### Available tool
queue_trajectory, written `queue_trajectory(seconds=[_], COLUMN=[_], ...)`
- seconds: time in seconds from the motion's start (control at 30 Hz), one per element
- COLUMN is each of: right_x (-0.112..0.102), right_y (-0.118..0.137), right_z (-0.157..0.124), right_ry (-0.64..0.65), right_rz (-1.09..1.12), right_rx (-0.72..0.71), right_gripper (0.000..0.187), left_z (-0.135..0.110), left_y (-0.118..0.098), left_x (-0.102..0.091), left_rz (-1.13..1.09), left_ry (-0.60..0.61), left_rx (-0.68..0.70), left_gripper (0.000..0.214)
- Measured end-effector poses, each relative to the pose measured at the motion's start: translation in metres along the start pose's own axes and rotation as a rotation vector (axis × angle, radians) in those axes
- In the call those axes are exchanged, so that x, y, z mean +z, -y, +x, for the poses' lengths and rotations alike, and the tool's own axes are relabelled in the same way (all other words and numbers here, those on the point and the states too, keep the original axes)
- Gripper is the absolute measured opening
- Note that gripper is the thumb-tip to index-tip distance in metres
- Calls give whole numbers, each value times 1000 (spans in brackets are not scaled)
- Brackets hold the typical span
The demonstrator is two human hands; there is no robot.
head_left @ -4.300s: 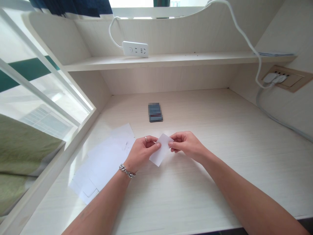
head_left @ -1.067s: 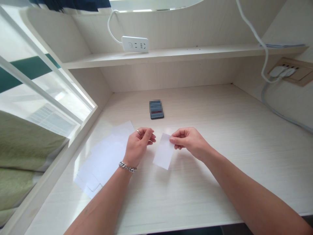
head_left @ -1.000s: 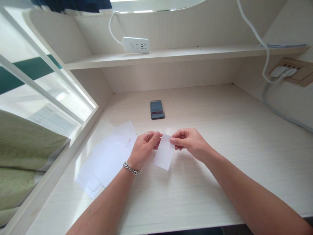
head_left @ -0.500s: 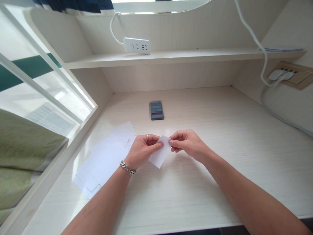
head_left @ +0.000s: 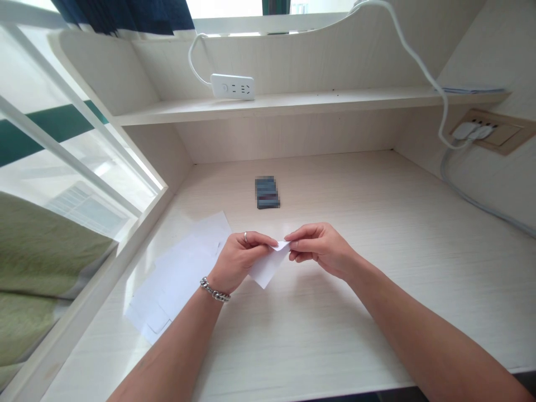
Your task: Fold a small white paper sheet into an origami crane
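Note:
Both my hands pinch a small white piece of paper (head_left: 265, 270) above the desk. My left hand (head_left: 240, 258), with a ring and a chain bracelet, grips its upper left part between thumb and fingers. Thumb and forefinger of my right hand (head_left: 319, 248) hold the upper right corner. The paper's top edge is bent over in a fold, and its lower corner hangs down. Overlapping white sheets of paper (head_left: 184, 268) lie on the desk beside my left forearm, which partly covers them. Farther back is a dark, pixel-blurred rectangular object (head_left: 267, 193).
A wooden shelf (head_left: 285, 105) spans the back, with a white power strip (head_left: 233, 87) on it. White plugs sit in a wall socket (head_left: 498, 132) at right, their cables running along the wall. A white railing (head_left: 75, 151) and a green cloth (head_left: 46, 279) border the left side.
The paper's top edge has been bent over, where it stood flat before. My left hand has shifted slightly left. The camera view has tilted up a little.

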State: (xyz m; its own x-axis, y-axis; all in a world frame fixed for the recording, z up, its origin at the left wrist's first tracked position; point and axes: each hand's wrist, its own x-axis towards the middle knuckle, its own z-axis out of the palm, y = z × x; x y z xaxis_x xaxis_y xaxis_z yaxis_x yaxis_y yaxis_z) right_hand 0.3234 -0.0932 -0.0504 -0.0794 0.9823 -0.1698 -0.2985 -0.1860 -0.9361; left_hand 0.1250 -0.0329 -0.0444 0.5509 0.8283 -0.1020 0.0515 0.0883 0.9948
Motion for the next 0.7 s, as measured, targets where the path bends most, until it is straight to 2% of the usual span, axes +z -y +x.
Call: queue_trajectory(seconds=[0.17, 0.33, 0.5, 0.7], right_x=[-1, -1, 2, 1], right_y=[0, 4, 1, -6], right_z=[0, -2, -2, 1], right_ry=[25, 42, 19, 25], right_rz=[17, -23, -202, -291], right_rx=[-8, 12, 14, 2], right_gripper=[21, 22, 27, 27], left_z=[0, 0, -1, 1], left_y=[-1, -4, 2, 6], left_x=[1, 4, 7, 7], left_rz=[-33, 89, 246, 196], left_ry=[0, -12, 34, 38], left_rx=[32, 49, 92, 85], left_gripper=[7, 9, 14, 14])
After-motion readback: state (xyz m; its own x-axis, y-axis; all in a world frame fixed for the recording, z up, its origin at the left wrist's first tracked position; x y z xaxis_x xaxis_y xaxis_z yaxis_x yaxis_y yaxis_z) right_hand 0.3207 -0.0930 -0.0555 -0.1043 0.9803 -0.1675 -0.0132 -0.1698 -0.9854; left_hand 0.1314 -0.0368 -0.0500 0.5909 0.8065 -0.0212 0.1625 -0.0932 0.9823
